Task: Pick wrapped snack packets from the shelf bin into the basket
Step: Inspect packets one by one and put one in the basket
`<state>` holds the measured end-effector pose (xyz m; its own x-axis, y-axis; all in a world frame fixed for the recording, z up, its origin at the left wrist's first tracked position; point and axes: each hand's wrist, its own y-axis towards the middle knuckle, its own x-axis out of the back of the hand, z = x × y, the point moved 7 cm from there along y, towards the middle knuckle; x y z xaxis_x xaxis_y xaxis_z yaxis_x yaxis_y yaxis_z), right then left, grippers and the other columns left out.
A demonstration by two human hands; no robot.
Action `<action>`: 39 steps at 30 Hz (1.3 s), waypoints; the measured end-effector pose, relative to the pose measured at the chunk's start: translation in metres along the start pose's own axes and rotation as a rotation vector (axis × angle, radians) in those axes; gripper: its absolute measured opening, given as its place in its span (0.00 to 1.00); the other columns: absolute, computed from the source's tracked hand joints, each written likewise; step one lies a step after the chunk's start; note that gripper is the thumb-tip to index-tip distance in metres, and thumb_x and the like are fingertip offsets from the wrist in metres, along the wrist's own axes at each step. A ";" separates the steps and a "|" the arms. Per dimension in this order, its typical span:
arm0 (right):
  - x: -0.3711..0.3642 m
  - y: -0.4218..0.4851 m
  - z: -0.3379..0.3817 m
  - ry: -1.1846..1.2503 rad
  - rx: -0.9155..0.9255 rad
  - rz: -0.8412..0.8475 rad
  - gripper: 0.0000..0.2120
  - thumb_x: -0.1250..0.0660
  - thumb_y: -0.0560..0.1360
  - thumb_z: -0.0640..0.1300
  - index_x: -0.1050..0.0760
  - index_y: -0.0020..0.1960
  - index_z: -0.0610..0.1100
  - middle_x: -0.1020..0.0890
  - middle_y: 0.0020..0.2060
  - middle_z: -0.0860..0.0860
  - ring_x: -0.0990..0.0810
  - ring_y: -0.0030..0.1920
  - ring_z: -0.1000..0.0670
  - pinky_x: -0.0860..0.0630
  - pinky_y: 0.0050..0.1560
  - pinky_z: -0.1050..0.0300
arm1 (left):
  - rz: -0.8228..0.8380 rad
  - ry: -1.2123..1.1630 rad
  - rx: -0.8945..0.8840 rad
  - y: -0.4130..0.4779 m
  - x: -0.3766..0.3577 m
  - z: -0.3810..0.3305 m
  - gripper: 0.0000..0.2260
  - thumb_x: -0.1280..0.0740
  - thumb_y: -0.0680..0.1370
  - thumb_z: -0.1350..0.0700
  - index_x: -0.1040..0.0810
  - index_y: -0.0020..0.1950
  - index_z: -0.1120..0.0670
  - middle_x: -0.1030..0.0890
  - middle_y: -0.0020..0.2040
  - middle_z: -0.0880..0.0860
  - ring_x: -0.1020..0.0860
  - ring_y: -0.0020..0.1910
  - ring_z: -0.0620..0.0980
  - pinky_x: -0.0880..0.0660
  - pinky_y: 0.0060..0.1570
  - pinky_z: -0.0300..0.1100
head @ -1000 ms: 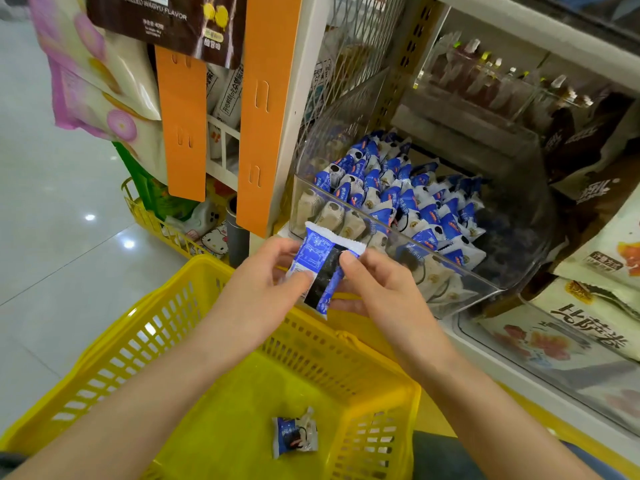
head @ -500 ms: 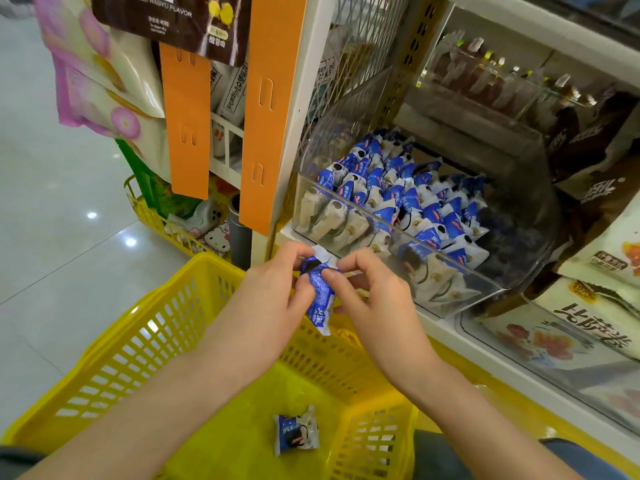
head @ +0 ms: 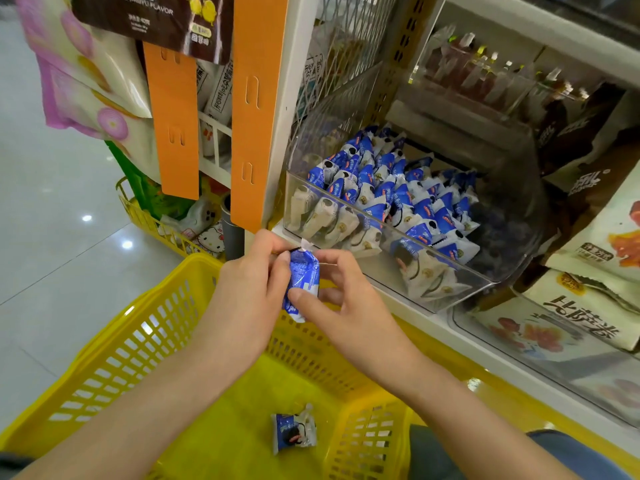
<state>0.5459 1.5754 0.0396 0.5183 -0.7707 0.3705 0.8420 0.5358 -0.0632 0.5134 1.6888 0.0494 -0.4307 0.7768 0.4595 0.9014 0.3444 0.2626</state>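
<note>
Both hands meet over the far rim of the yellow basket (head: pixel 114 362): left hand (head: pixel 247 299) and right hand (head: pixel 349 313) each pinch one blue-and-white snack packet (head: pixel 303 278) between them, held upright. A second packet (head: pixel 293 429) lies on the basket floor. Clear shelf bin (head: pixel 498 268), just beyond, holds many more.

White shelf (head: pixel 433 329) carries a clear bin (head: pixel 514 244) at its front edge, filled with blue-and-white snack packets (head: pixel 408 199). Just beside it, a second clear bin (head: pixel 512 358) holds large bags (head: pixel 581 327)
</note>
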 end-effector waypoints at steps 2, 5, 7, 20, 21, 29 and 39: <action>0.003 0.000 0.000 -0.003 0.014 0.010 0.18 0.31 0.72 0.45 0.34 0.57 0.56 0.21 0.53 0.58 0.19 0.48 0.57 0.21 0.50 0.52 | -0.009 0.026 -0.009 -0.001 0.001 -0.002 0.08 0.41 0.80 0.59 0.31 0.43 0.48 0.27 0.29 0.44 0.26 0.32 0.36 0.32 0.30 0.28; 0.001 -0.001 0.004 -0.049 0.059 0.063 0.18 0.33 0.74 0.44 0.36 0.59 0.55 0.24 0.53 0.62 0.22 0.51 0.60 0.21 0.49 0.60 | -0.030 0.023 0.025 0.001 0.003 0.000 0.13 0.41 0.79 0.59 0.34 0.37 0.47 0.29 0.27 0.45 0.28 0.29 0.37 0.33 0.27 0.29; 0.000 -0.002 0.007 -0.063 0.084 0.074 0.18 0.33 0.75 0.44 0.37 0.59 0.57 0.26 0.53 0.65 0.23 0.52 0.61 0.22 0.49 0.63 | -0.018 -0.013 0.059 0.003 0.002 0.002 0.13 0.41 0.79 0.59 0.33 0.37 0.46 0.27 0.28 0.46 0.27 0.29 0.38 0.31 0.28 0.31; 0.009 0.004 0.001 -0.011 0.075 -0.040 0.18 0.34 0.75 0.45 0.38 0.57 0.60 0.26 0.55 0.61 0.23 0.51 0.62 0.21 0.50 0.58 | 0.151 -0.268 0.180 -0.001 -0.012 0.004 0.09 0.42 0.80 0.59 0.26 0.49 0.45 0.17 0.42 0.44 0.20 0.43 0.41 0.22 0.47 0.48; 0.011 0.005 0.003 -0.060 0.093 -0.074 0.19 0.33 0.74 0.46 0.38 0.59 0.59 0.26 0.56 0.61 0.24 0.51 0.63 0.22 0.49 0.62 | 0.170 -0.353 0.226 -0.002 -0.014 0.004 0.09 0.42 0.80 0.57 0.25 0.47 0.44 0.17 0.41 0.42 0.20 0.42 0.39 0.23 0.47 0.44; 0.017 -0.001 0.016 -0.371 0.166 -0.151 0.41 0.26 0.66 0.48 0.44 0.72 0.48 0.29 0.63 0.56 0.30 0.64 0.59 0.31 0.62 0.64 | 0.234 -0.572 0.380 -0.003 -0.026 0.000 0.09 0.33 0.75 0.60 0.23 0.53 0.50 0.16 0.45 0.46 0.18 0.45 0.41 0.23 0.45 0.34; 0.104 0.003 0.060 -0.342 0.286 -0.409 0.07 0.36 0.76 0.42 0.24 0.52 0.51 0.19 0.44 0.59 0.21 0.47 0.62 0.25 0.48 0.69 | 0.192 -0.695 0.290 0.010 -0.015 -0.013 0.12 0.38 0.77 0.60 0.27 0.60 0.52 0.19 0.49 0.45 0.21 0.39 0.32 0.29 0.36 0.24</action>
<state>0.5939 1.5173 0.1332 0.0441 -0.8048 0.5918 0.8643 0.3278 0.3814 0.5283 1.6739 0.0567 -0.2245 0.9562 -0.1880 0.9745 0.2200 -0.0444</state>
